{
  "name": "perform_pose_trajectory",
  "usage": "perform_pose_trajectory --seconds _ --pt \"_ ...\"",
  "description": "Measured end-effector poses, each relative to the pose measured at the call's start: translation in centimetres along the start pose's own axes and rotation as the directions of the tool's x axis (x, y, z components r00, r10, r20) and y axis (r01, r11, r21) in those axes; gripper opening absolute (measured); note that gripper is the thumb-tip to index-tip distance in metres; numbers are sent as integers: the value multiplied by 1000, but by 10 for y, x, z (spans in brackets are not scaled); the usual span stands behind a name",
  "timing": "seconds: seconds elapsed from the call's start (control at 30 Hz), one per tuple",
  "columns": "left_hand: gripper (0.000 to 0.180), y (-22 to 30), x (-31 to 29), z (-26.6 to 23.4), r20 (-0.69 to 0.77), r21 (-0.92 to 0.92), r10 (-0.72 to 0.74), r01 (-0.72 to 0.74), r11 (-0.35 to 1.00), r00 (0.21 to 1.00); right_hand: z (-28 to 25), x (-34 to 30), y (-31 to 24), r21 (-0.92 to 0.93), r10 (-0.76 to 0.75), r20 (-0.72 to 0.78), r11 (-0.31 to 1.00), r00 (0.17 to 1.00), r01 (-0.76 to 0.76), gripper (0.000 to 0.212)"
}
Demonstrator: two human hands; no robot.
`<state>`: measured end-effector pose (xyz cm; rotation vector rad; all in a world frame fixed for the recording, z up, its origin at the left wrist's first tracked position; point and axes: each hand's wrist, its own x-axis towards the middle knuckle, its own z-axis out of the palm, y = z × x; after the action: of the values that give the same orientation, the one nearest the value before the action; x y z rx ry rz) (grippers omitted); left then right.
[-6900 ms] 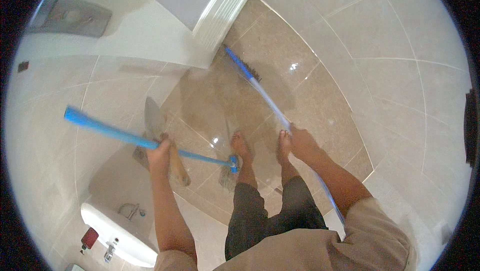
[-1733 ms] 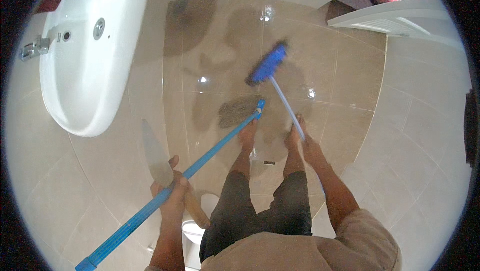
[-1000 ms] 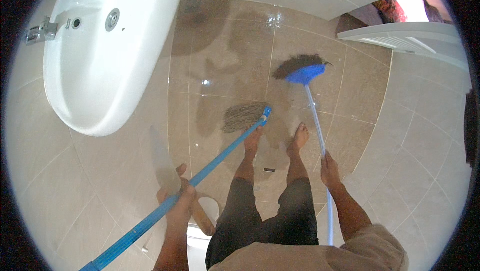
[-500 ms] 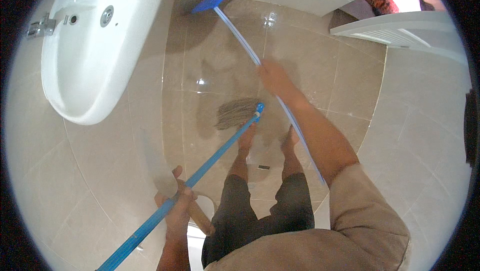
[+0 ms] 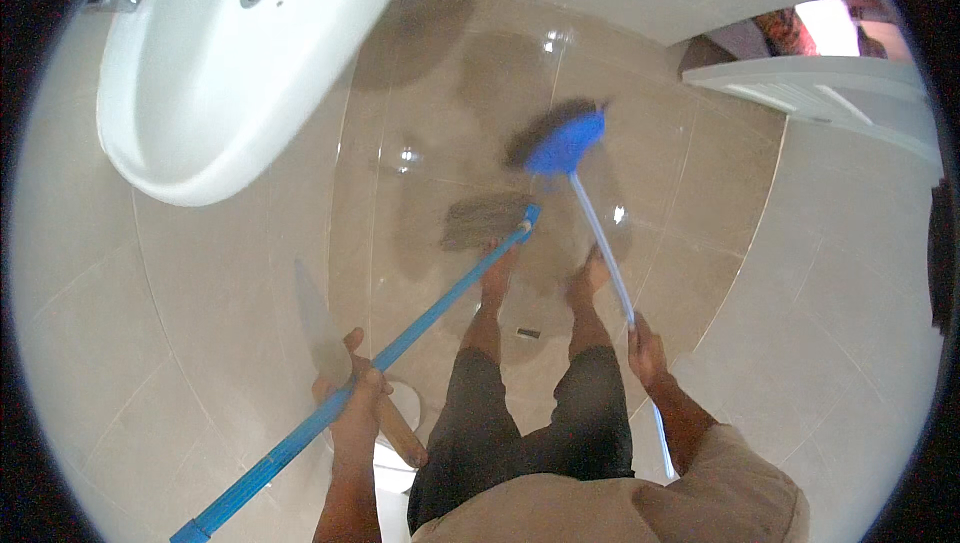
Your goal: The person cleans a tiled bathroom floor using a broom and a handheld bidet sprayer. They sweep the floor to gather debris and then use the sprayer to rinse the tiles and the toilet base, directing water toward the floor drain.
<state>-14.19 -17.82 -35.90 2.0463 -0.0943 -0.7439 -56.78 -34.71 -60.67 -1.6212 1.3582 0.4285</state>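
Observation:
My right hand (image 5: pixel 648 351) is closed around the pale handle of a broom (image 5: pixel 566 145) with a blue head and dark bristles. The broom head is over the wet floor, a little beyond my right foot. My left hand (image 5: pixel 352 398) grips the blue pole of a mop (image 5: pixel 430 315), which slants down to a blue socket in front of my left foot. Grey-brown strands (image 5: pixel 487 221) spread leftward on the floor from that socket. Also in my left hand is a tool with a wooden handle (image 5: pixel 402 433) and a pale, flat blade, blurred against the wall.
A white washbasin (image 5: pixel 170 113) with a metal tap juts out at upper left. Tan floor tiles (image 5: pixel 420 83) look wet and shiny. A small drain (image 5: pixel 528 333) sits between my bare feet. A white door (image 5: pixel 800 88) stands at upper right. Something white, partly hidden, is behind my left hand.
The broom head has come from the far wall back toward my feet and rightward. My right hand has drawn back beside my right leg. My left hand's grip looks the same.

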Motion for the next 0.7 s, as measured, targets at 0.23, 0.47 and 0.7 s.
perform_pose_trajectory --seconds 0.23,0.47,0.7 --pt "50 4 -2 7 -37 0 -8 8 1000 999 28 59 -10 -146 -79 -82 987 994 66 46" --pt "65 15 -5 15 -111 51 -33 39 998 993 46 122 22 -244 123 74 964 990 -101 51" --pt "64 4 2 16 -48 35 41 -39 999 998 -3 302 -213 -147 -352 -183 933 918 329 32"
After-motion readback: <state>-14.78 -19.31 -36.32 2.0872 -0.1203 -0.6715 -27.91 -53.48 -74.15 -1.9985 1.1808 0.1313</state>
